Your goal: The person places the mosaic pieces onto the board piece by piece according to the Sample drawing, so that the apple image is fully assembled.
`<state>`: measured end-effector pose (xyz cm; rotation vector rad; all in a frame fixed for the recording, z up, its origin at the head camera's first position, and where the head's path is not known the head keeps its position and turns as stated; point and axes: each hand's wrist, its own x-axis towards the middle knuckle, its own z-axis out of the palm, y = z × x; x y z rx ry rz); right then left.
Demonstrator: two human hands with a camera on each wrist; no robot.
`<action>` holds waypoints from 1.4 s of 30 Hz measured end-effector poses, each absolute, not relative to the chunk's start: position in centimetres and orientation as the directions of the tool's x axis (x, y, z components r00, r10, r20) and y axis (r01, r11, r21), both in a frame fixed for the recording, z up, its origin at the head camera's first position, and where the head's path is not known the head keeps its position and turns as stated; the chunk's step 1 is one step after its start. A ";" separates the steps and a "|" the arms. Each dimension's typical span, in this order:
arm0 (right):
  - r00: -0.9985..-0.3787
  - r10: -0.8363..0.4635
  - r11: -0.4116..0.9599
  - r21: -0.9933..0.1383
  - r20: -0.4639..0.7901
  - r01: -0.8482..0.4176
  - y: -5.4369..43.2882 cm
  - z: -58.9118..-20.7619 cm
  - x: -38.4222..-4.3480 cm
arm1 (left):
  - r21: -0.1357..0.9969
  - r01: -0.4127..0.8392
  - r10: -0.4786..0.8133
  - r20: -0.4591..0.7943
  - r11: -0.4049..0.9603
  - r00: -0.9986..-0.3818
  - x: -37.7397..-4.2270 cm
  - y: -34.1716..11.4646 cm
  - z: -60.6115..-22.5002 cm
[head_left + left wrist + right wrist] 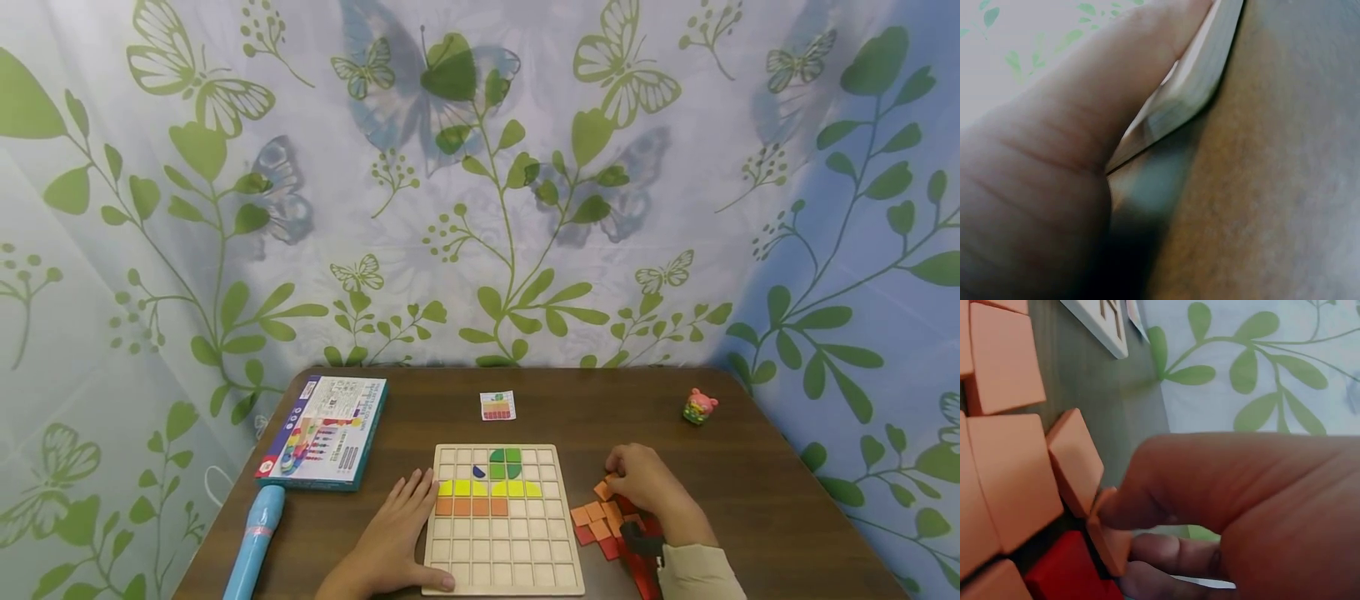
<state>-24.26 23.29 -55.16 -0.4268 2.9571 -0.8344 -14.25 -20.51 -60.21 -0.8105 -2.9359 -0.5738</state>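
Note:
A wooden grid board lies on the table with green, dark blue, yellow and orange pieces set in its upper cells. My left hand rests along the board's left side, fingers straight, the thumb on its lower left corner. In the left wrist view that thumb lies over the board's edge. To the right of the board my right hand is at a pile of loose orange tiles and red tiles. The right wrist view shows its thumb and fingers pinching one orange tile.
A small pattern card lies behind the board. At the left are a boxed toy set and a light blue microphone-shaped object. A pink figurine stands at the back right. A patterned curtain hangs behind the table.

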 end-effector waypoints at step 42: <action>-0.702 -0.598 0.392 -0.623 0.387 -0.677 12.5 -57.1 -21.4 | 0.313 0.508 0.490 0.142 0.802 -0.860 -14.4 -20.6 -60.6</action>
